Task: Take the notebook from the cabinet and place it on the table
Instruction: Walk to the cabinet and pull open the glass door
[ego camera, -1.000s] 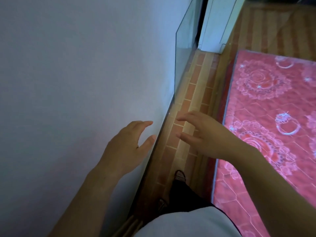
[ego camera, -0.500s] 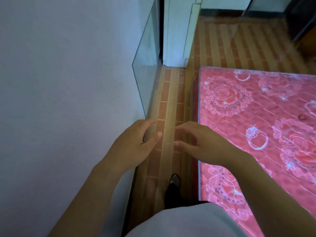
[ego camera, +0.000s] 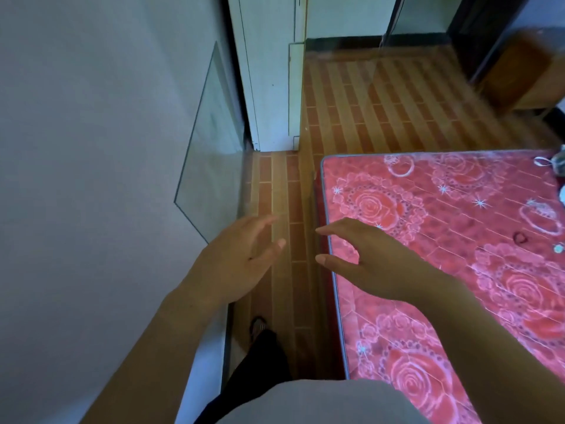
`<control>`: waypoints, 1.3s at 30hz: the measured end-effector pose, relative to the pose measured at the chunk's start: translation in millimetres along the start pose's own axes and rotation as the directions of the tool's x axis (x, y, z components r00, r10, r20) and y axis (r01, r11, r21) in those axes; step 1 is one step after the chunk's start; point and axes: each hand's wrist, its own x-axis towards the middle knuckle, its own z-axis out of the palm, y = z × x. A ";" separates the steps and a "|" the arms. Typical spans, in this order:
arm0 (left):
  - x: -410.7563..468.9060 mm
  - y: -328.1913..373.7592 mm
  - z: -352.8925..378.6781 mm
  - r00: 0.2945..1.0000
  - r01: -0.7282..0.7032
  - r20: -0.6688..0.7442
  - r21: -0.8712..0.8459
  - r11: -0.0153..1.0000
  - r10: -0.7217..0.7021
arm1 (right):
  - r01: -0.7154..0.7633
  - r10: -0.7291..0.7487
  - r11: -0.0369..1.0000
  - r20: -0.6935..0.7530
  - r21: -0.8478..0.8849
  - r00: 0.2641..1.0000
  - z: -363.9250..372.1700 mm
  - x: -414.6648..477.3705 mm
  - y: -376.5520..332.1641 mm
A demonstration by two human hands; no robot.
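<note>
No notebook shows in the head view. My left hand (ego camera: 241,255) hovers with its fingers spread and nothing in it, beside the edge of a white surface (ego camera: 91,179) that has a glass sheet (ego camera: 211,142) over its corner. My right hand (ego camera: 367,258) is held out next to it, fingers curled apart and holding nothing, above the near corner of a red floral mattress (ego camera: 443,240). About a hand's width separates the two hands over the brick-pattern floor (ego camera: 281,194).
A white door frame (ego camera: 269,87) stands ahead at the end of the narrow floor strip. A brown wooden piece of furniture (ego camera: 526,75) sits at the far right. Small objects (ego camera: 559,166) lie at the mattress's far right edge. My foot (ego camera: 258,327) is below.
The view has swung right and up, so more of the mattress and the floor beyond it shows. Both hands stay open and have drifted slightly apart.
</note>
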 end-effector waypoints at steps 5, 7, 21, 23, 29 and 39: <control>95.9 -27.6 -32.2 1.000 -0.017 -0.009 -0.027 1.000 0.017 | -0.009 0.009 1.000 -0.030 0.005 1.000 -25.3 97.0 22.0; 139.5 -38.3 -49.1 1.000 -0.025 -0.015 -0.010 1.000 0.025 | -0.014 0.014 1.000 -0.045 0.000 0.999 -39.5 141.4 27.3; 388.6 -69.6 -145.5 0.997 -0.054 0.066 0.066 0.996 0.049 | -0.080 0.081 0.996 -0.044 0.024 0.996 -135.2 371.8 73.4; 424.6 -73.7 -149.5 0.997 -0.056 0.059 0.063 0.996 0.053 | -0.064 0.067 0.997 -0.051 0.047 0.996 -149.0 400.2 89.3; 549.6 -66.4 -153.7 0.997 -0.066 0.040 0.082 0.994 0.063 | -0.082 0.085 0.996 -0.066 0.036 0.994 -210.5 495.4 150.4; 695.6 -32.6 -156.9 0.987 -0.124 0.109 0.059 0.991 0.117 | -0.158 0.163 0.984 -0.066 0.076 0.984 -278.1 579.1 238.1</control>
